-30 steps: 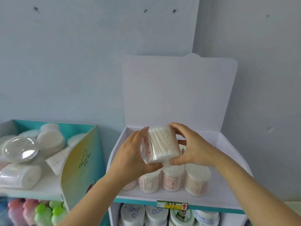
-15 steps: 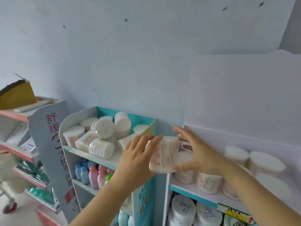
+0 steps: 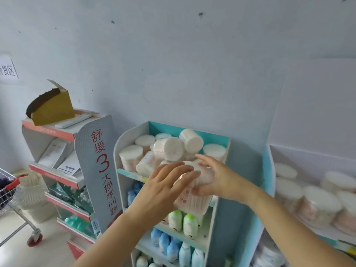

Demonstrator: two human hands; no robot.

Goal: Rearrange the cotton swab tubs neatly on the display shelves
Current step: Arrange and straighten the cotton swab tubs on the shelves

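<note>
**One Tub Held Between Both Hands at the Teal Shelf**

A cotton swab tub (image 3: 191,201) sits clasped between the two hands, in the air in front of the teal display shelf (image 3: 168,129), level with the front edge of its top tier. The tub is tilted, its white lid end up and toward the right, its clear side with pink print facing down and left.

The left hand (image 3: 163,187) comes in from below, its fingers laid across the tub's near side and curving over it; the thumb is hidden. The right hand (image 3: 219,178) closes on the lid end from the right, fingers over the top and the thumb tucked under against the tub's side. The two sets of fingertips nearly meet over the tub.

Just behind the hands, the top tier carries a jumble of loose tubs (image 3: 169,149), some upright, several tipped on their sides and stacked on one another. Green-capped bottles (image 3: 189,225) stand on the tier under the held tub, with blue bottles (image 3: 169,245) lower still.

To the right, a white shelf (image 3: 300,151) holds upright tubs (image 3: 317,203) in rows, blurred at the frame's edge. To the left stands a grey panel (image 3: 97,170) printed in red with a large 3. A brown cardboard box (image 3: 52,106) rests on the rack beside it. A shopping cart (image 3: 11,191) shows at the far left.
</note>
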